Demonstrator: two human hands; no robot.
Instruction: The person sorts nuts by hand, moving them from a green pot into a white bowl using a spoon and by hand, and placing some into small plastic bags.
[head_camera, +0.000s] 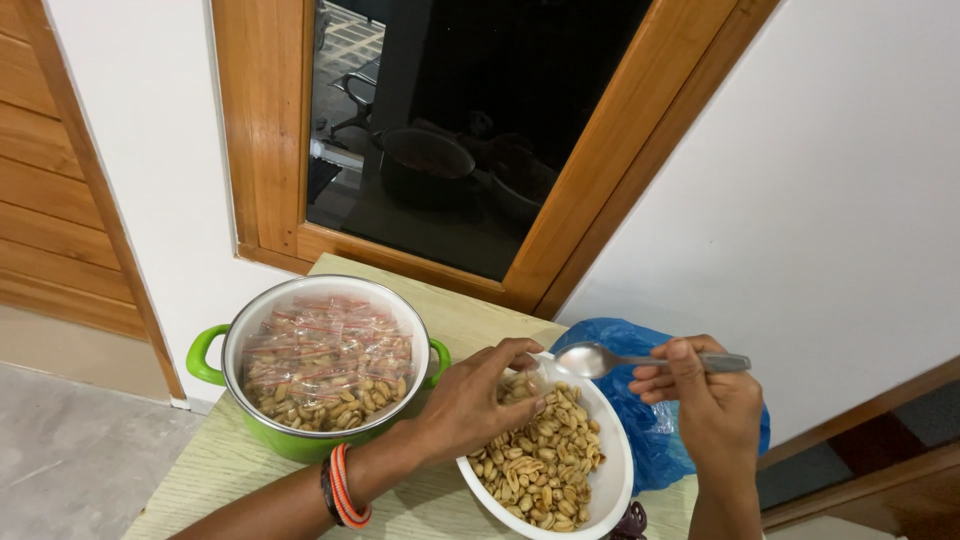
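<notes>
Head view: a white bowl (612, 470) of shelled peanuts (540, 465) sits on the near right of a pale wooden table (225, 470). The left hand (470, 400) reaches over the bowl's far-left rim, its fingers curled together and pinching a small clear bag (535, 378) just above the nuts; how firmly they close on it cannot be told. A band of red and dark bracelets (343, 488) circles that wrist. The right hand (705, 400) hangs over the bowl's right side, fingers clamped on the handle of a metal spoon (640, 360). The spoon lies level, its bowl pointing left, close to the left fingertips and the bag's mouth. The two hands are near each other but apart.

Left of the bowl stands a green pot (205, 355) with side handles, packed with small sealed bags of peanuts (325, 360). The left forearm passes just in front of it. A blue plastic bag (650, 425) lies behind the bowl, partly hidden by the right hand. Beyond the table a wood-framed dark window (460, 130) is set in a white wall (830, 180). A grey floor (70, 460) shows at near left.
</notes>
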